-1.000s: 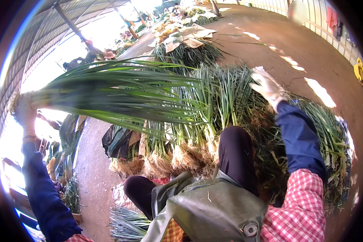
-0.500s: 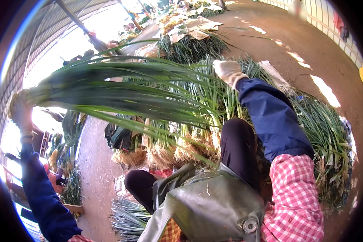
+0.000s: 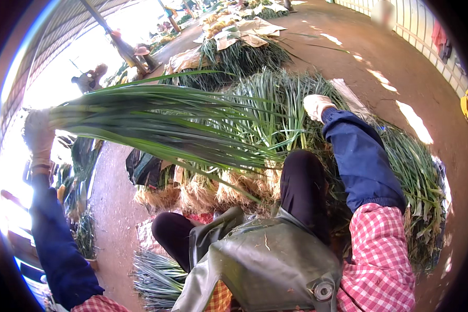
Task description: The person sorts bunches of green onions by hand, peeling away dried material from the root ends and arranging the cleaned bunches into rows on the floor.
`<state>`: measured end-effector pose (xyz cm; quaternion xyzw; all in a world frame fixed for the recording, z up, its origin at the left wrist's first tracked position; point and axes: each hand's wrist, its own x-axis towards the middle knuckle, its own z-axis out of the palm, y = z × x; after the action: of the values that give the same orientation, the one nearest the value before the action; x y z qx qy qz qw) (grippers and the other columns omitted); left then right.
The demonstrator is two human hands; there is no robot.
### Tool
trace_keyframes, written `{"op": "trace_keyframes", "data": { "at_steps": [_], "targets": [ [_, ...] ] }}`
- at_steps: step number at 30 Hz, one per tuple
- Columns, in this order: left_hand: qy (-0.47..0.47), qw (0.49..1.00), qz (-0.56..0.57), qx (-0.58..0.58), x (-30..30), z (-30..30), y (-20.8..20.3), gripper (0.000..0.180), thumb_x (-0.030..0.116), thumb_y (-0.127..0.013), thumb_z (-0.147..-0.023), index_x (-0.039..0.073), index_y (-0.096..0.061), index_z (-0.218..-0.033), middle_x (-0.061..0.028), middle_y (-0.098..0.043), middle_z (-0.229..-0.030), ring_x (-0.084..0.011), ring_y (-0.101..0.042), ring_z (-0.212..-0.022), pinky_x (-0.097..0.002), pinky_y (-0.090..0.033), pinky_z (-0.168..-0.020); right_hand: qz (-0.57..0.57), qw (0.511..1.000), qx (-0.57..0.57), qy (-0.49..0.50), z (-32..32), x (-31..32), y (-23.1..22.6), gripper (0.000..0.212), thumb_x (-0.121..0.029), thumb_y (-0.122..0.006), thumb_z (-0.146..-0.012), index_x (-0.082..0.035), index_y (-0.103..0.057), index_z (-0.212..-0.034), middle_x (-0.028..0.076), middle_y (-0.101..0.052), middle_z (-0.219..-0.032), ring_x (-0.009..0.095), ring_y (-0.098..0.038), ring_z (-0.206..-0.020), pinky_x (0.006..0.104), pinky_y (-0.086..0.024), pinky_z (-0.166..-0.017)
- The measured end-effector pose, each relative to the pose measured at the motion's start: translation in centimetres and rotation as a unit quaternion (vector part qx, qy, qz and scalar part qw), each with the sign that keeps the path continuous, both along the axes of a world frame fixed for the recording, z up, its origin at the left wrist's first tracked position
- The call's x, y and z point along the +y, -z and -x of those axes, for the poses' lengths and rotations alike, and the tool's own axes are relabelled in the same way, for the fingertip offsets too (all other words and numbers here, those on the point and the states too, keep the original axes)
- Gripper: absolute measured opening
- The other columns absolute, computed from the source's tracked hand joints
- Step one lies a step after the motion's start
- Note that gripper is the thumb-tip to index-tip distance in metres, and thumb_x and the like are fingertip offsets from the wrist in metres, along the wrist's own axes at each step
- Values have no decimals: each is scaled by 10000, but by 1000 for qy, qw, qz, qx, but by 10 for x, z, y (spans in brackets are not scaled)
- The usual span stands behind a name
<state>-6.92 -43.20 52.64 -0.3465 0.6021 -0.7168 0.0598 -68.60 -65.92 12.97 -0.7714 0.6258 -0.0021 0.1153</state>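
Observation:
Raised at the far left, my gloved left hand [image 3: 39,130] is closed round the pale root end of a bunch of green onions [image 3: 166,119]. The long leaves stretch right across the view, fanning out above my knees. My gloved right hand [image 3: 317,106] is closed in a fist over the far right part of a large onion pile [image 3: 265,96]. Whatever it may hold is hidden. Below the held leaves, pale bushy roots [image 3: 200,192] of stacked bunches face me.
A grey-green apron [image 3: 265,255] covers my lap. More green onions [image 3: 156,281] lie at the lower left, and others [image 3: 421,182] at the right. Beyond stands another pile under tan sheets [image 3: 244,31]. Other people sit at the far left, near a post [image 3: 114,44].
My left hand has shifted slightly right with the bunch, and the leaves are less blurred. My right hand has moved right and a little nearer.

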Motion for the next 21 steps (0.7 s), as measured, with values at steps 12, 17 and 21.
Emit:
{"op": "trace_keyframes", "data": {
  "at_steps": [12, 17, 21],
  "targets": [
    [-134, 990, -1, 45, 59, -142, -126, 309, 72, -551, -824, 173, -654, -1098, -39, -602, -1229, -213, -554, -1155, -344, -431, -1009, 112, 954, -255, -114, -24, -7, -5, 804, -276, -721, -723, -54, -363, -1407, 207, -473, -1360, 325, -468, -1247, 357, -363, -1043],
    [-194, 979, 58, -3, 63, -111, -106, 321, 57, -542, -837, 147, -628, -1133, -54, -604, -1212, -223, -563, -1134, -340, -443, -987, 126, 918, -338, -162, -70, -15, -15, 846, -5, -636, -656, -67, -326, -1441, 204, -469, -1371, 296, -492, -1231, 324, -378, -1029],
    [-172, 983, 64, 16, 69, -106, -112, 326, 57, -539, -843, 137, -615, -1150, -62, -605, -1203, -232, -566, -1125, -341, -448, -971, 1, 891, -422, -166, -69, -24, -38, 864, 38, -607, -644, -19, -296, -1448, 206, -441, -1402, 205, -591, -1064, 285, -446, -911]
  ]
}}
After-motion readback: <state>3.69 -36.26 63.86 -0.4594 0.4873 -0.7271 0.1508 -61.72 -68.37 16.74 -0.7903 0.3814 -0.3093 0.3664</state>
